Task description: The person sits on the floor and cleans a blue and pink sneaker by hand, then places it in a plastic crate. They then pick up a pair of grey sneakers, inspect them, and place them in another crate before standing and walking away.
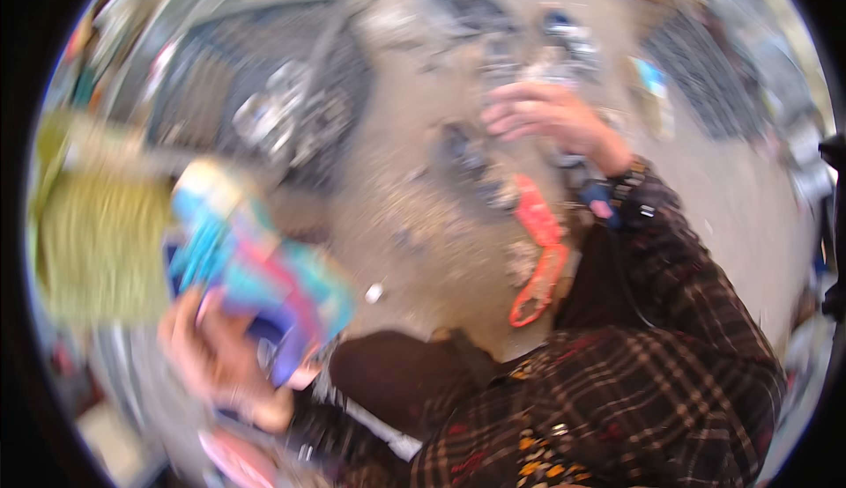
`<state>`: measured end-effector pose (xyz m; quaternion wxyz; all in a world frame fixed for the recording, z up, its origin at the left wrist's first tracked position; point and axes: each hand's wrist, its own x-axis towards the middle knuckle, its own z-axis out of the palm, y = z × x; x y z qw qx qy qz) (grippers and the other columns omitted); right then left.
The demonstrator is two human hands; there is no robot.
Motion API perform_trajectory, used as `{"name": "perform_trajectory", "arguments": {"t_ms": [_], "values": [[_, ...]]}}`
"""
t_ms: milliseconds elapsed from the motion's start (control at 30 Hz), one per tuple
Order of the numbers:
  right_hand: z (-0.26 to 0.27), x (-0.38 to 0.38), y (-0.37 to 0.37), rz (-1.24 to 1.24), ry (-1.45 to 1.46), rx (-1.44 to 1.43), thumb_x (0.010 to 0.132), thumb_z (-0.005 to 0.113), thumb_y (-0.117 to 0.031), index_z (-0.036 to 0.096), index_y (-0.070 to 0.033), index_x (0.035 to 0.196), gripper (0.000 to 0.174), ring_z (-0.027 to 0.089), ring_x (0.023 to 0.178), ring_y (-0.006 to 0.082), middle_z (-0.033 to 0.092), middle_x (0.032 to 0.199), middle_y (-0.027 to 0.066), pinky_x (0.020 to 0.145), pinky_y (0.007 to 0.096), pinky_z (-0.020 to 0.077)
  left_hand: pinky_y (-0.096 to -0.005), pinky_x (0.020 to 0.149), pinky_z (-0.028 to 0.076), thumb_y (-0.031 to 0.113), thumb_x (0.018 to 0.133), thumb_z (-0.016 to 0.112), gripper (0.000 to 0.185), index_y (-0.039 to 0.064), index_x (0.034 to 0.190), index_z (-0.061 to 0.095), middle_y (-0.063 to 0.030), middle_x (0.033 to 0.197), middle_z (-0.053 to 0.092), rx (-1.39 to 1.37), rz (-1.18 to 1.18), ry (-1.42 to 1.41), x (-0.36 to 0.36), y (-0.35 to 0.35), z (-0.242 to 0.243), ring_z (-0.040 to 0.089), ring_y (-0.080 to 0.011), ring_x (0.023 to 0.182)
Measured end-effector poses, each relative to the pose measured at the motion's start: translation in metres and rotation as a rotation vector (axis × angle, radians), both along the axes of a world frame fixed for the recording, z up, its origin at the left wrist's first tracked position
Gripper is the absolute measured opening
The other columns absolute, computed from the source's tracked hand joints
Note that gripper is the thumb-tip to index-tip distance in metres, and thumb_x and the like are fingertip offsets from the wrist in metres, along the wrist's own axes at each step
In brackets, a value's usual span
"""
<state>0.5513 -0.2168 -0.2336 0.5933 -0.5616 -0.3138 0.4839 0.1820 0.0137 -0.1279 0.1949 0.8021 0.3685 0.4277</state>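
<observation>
My left hand (221, 356), at the lower left, is curled around the near end of a soft multicoloured item (291, 283) in turquoise, pink, purple and cream. Blur hides whether that is cloth or a bag. My right hand (552, 118) is stretched out over the floor at the upper middle, fingers extended, and nothing shows in its grasp. Beneath and nearer to me lies a flat orange-red object (540, 224) with a loop-shaped end. Dark and pale scraps (466, 151) are scattered on the floor beside that hand.
A dark crate or tray (360, 101) at the upper left holds crumpled, shiny clear material (271, 115). At the left stands a yellow-green ribbed or woven object (106, 243). A grey ridged panel (704, 75) lies upper right. One small white piece (374, 292) is on the brown floor (403, 124).
</observation>
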Motion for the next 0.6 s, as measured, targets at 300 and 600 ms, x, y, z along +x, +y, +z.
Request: {"name": "perform_trajectory", "arguments": {"t_ms": [300,600], "values": [[-0.081,0.099,-0.209,-0.498,-0.066,-0.517,0.084,0.061,-0.029,0.055,0.003,0.115,0.044,0.064,0.087,0.0164,0.064,0.096,0.0112,0.067,0.0305,0.0537,-0.0443,0.071,0.046,0.024,0.087,0.056,0.023,0.003,0.088,0.064,-0.0202,0.088,0.059,0.244,-0.078,0.924,-0.171,0.096,-0.053,0.056,-0.0354,0.079],[-0.207,0.181,-0.36,-1.104,-0.776,-1.127,0.065,0.076,-0.032,0.051,0.003,0.115,0.066,0.056,0.107,0.0389,0.057,0.113,0.0258,0.09,0.0422,0.0462,-0.0465,0.08,0.043,0.023,0.079,0.056,0.029,0.0,0.094,0.064,-0.0194,0.098,0.059,0.323,0.124,1.061,-0.176,0.065,-0.145,0.054,-0.0383,0.092]]}}
